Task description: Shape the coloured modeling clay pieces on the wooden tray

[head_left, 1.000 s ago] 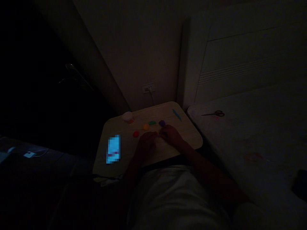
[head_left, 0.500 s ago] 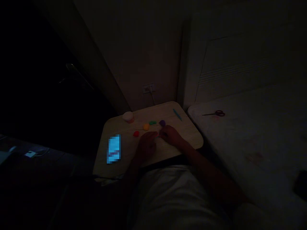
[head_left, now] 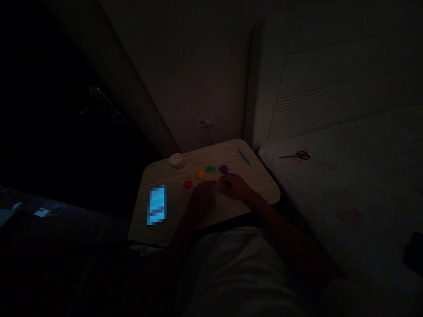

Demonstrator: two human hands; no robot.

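Observation:
In the dim light, my right hand (head_left: 235, 186) is closed, its fingertips pinching a thin bluish stick-like tool (head_left: 219, 188) that slants toward my left hand. My left hand (head_left: 202, 198) rests low over the table with its fingers curled. A small reddish bit shows near its fingertips; what it holds is too dark to make out. Just beyond the hands lie soft-looking lumps like modelling clay: a red lump (head_left: 187, 184), a yellow-orange lump (head_left: 201, 175), a green lump (head_left: 210, 168) and a purple lump (head_left: 224, 169).
On the small wooden table (head_left: 175, 211) are a lidded tub (head_left: 177, 161), a teal stick (head_left: 244, 157) and a glowing, pixelated screen (head_left: 156, 205). Scissors (head_left: 299, 155) lie on the pale surface to the right. A plugged-in wall socket (head_left: 205, 121) is behind the table.
The bluish tool shows more between my hands, and my right fingers have shifted slightly along with it. My left hand stays nearly in place. The clay-like lumps have not moved.

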